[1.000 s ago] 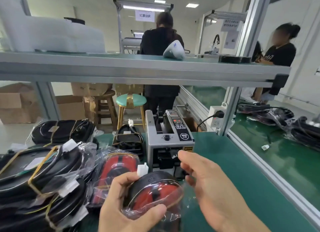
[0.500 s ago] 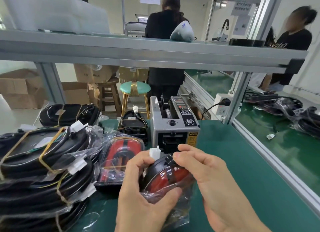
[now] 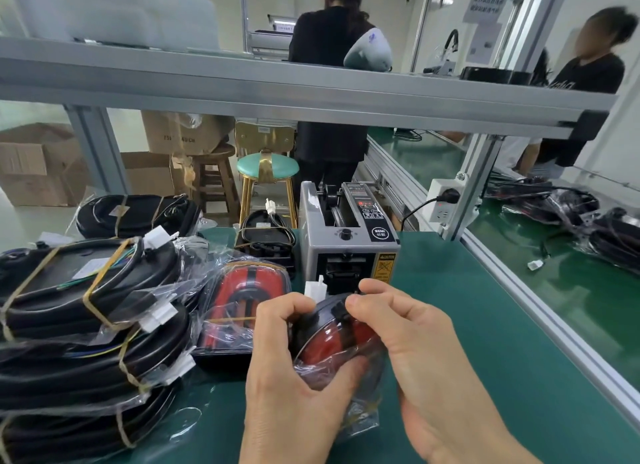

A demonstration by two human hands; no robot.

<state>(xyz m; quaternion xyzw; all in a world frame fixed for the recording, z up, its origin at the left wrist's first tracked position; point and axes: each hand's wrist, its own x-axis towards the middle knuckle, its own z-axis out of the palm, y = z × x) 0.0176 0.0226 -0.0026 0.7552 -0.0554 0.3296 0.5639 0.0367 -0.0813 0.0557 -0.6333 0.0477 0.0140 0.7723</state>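
Back from the mouth of the tape dispenser (image 3: 346, 245), where it reached with straight fingers 1 second ago, the right hand (image 3: 426, 359) has joined the left hand (image 3: 287, 370) on a red lamp (image 3: 332, 335) in a clear plastic bag (image 3: 360, 411). The lamp is held just above the green bench (image 3: 467, 325) at 6 o'clock in the view. The left hand grips it from 9 o'clock, fingers curled over the top edge and thumb laid across the bag's front. The right hand closes on it from 3 o'clock, thumb and forefinger pinched at the black rim near 12 o'clock and the other fingers bent behind. A white plug (image 3: 315, 288) stands up between the 2 sets of fingertips. The step looks like sealing the bagged lamp with tape, though any strip under the fingers is too small to make out. The next move likely calls for smoothing the seal flat while the left hand keeps the lamp from turning, then setting it with the finished stock. At 9 o'clock of the lamp lies a second lamp (image 3: 246, 297), also bagged, with black bundles (image 3: 86, 307) stacked beyond it. The dispenser sits at 12 o'clock, and a wall socket (image 3: 443, 204) hangs at 2 o'clock.
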